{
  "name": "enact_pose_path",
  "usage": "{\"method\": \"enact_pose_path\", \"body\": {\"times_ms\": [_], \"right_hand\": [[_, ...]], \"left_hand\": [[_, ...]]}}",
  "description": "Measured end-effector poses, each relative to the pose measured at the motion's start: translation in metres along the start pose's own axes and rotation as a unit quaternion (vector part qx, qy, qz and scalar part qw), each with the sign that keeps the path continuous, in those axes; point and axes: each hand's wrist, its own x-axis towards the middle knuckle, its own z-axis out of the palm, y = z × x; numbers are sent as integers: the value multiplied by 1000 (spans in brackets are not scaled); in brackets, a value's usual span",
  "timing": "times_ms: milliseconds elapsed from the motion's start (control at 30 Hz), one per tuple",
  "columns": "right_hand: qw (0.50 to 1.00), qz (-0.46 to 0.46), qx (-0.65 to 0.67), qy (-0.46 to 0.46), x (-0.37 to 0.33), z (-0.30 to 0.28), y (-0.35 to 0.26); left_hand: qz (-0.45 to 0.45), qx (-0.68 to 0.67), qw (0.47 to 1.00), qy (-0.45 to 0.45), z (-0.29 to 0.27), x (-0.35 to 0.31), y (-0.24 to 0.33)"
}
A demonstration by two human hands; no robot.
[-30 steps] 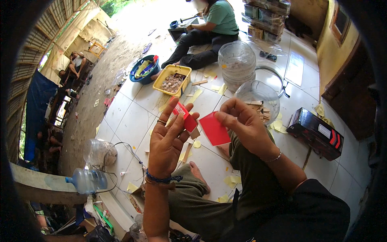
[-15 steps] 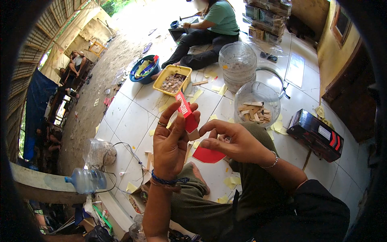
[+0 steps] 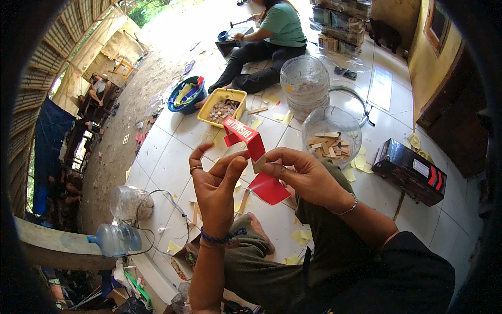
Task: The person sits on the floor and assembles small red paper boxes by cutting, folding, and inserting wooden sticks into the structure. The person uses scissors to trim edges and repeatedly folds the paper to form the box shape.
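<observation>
In front of me, my right hand (image 3: 300, 175) pinches a red printed strip (image 3: 244, 135) between thumb and forefinger. Its upper end is bent into an angular hook with white lettering. A small beige part (image 3: 258, 165) shows at the fingertips, and a wide red flap (image 3: 269, 189) hangs below them. I cannot tell whether all these are one piece. My left hand (image 3: 217, 191) is just left of the strip, fingers spread, its thumb and forefinger close to the bent end.
Beyond my hands stand a yellow basin (image 3: 241, 98) of small pieces, a blue tub (image 3: 180, 107) and a clear container (image 3: 334, 123) with wooden slats. A black box (image 3: 410, 170) lies right. Yellow scraps litter the tiles. A person in a green shirt (image 3: 282, 23) sits ahead, holding a hammer.
My left hand has let go of the red strip and its fingers have spread. The strip's upper end has opened into a hook. My right hand has moved in and now pinches it.
</observation>
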Motion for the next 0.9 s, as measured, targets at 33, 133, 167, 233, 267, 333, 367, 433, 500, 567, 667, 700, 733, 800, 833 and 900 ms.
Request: {"method": "enact_pose_path", "body": {"times_ms": [33,133,167,233,267,333,367,433,500,567,667,700,733,800,833,900], "right_hand": [[1000,3,13,-1,0,0,0],[999,4,33,-8,0,1,0],[999,1,34,-11,0,3,0],[996,17,83,-40,0,6,1],[993,24,106,-53,0,7,2],[991,34,115,-65,-3,6,2],[990,34,120,-65,-3,6,2],[990,30,122,-67,-3,6,3],[990,34,113,-71,-1,6,5],[991,8,115,-64,-1,8,7],[993,-14,106,-46,-1,9,8],[994,-23,101,-40,-2,9,9],[994,-18,96,-41,-2,9,9],[995,-5,85,-44,-2,9,8],[997,-15,63,-34,-2,9,8],[999,-27,20,-14,-2,8,7]], "left_hand": [[-2,9,1000,-15,-1,0,-1],[-21,13,997,-74,-2,-1,-3],[-34,1,994,-103,-2,-1,-3],[-60,-5,985,-164,-1,-2,-1],[-80,-6,982,-172,-1,-2,1],[-116,-30,974,-192,-1,-3,4],[-107,-34,975,-193,0,-3,4],[-102,-29,976,-192,-1,-3,5],[-103,-45,976,-188,-3,-2,5],[-102,-93,973,-187,-4,-1,4],[-95,-74,974,-189,-5,0,3],[-88,-52,978,-183,-6,1,3],[-81,-31,980,-177,-6,1,3],[-72,-13,983,-167,-7,1,3],[-69,-17,984,-163,-7,0,2],[-62,-13,986,-153,-7,-1,2]]}}
